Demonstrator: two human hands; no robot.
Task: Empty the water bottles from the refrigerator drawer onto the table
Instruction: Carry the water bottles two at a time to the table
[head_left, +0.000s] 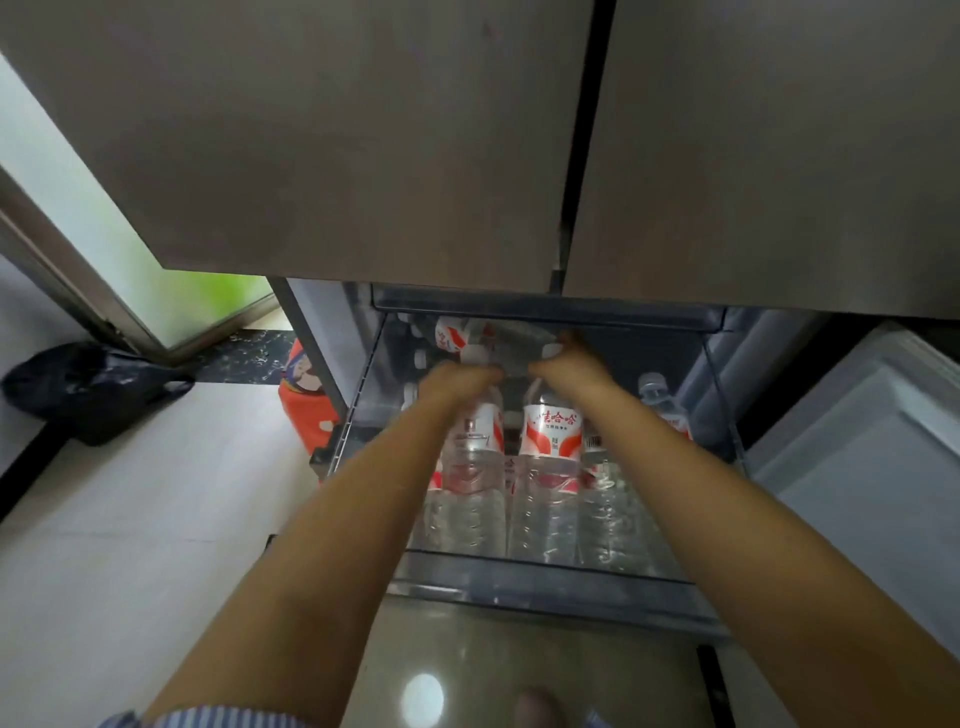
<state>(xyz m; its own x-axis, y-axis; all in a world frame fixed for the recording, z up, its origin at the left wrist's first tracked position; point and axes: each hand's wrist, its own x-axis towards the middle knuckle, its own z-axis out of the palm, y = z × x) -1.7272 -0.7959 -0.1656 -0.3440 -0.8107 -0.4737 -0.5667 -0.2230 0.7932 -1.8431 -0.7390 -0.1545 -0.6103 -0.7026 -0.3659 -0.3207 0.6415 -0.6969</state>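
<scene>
Gripping upright bottles (550, 457) by their necks: each hand (571, 371).

Black plastic bag (88, 388) on pale floor (156, 493) far left. Red patterned bag (306, 410) just left of fridge. Glass door (98, 234) behind, green blur outside.

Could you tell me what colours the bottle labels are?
Red and white labels, clearest in the head view.
</scene>
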